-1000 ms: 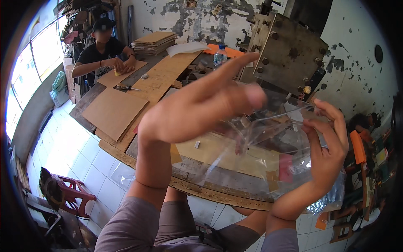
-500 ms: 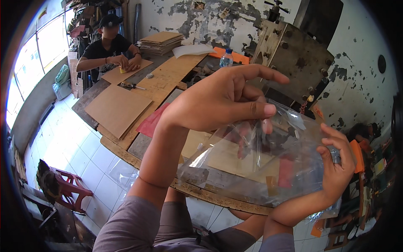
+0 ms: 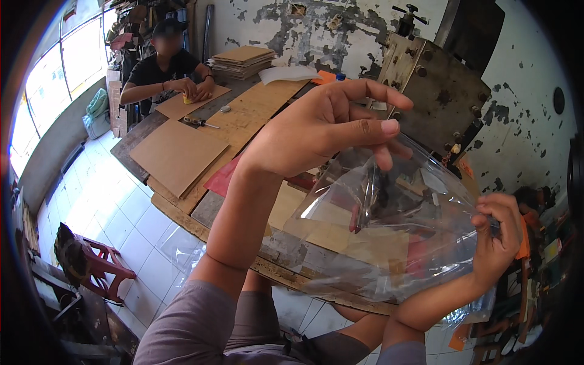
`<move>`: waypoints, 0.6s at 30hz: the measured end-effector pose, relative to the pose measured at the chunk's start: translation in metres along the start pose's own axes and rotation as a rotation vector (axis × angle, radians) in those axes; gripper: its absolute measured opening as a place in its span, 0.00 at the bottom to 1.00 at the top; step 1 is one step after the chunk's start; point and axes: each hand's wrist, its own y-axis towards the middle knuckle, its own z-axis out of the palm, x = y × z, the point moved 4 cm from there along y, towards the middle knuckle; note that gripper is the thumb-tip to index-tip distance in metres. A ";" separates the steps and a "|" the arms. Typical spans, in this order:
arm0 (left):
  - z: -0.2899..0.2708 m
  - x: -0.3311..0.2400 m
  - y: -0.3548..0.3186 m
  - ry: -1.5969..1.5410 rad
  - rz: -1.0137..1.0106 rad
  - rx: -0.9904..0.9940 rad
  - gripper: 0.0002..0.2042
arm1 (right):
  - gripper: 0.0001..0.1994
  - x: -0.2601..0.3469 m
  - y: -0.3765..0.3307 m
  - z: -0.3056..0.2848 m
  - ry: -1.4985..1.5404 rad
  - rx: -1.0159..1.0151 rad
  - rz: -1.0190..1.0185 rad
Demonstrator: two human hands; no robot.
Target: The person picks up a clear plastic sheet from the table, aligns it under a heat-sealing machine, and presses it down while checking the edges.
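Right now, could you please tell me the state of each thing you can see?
Plastic bag: clear, crumpled, held up in the air.
Left hand: fingers pinching the bag's top edge.
Right hand: gripping the bag's right edge.
Cardboard sheets: lying flat on the table.
Cardboard stack: piled neatly.
Red stool: upright.
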 end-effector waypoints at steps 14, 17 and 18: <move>0.007 -0.005 -0.004 -0.104 0.036 -0.010 0.11 | 0.29 -0.004 -0.004 -0.005 0.078 0.074 -0.010; 0.008 -0.005 -0.003 -0.144 0.091 -0.026 0.11 | 0.28 -0.009 -0.006 -0.011 -0.002 0.146 0.063; 0.009 -0.006 -0.002 -0.147 0.103 -0.026 0.10 | 0.27 -0.013 -0.009 -0.013 0.013 0.131 0.112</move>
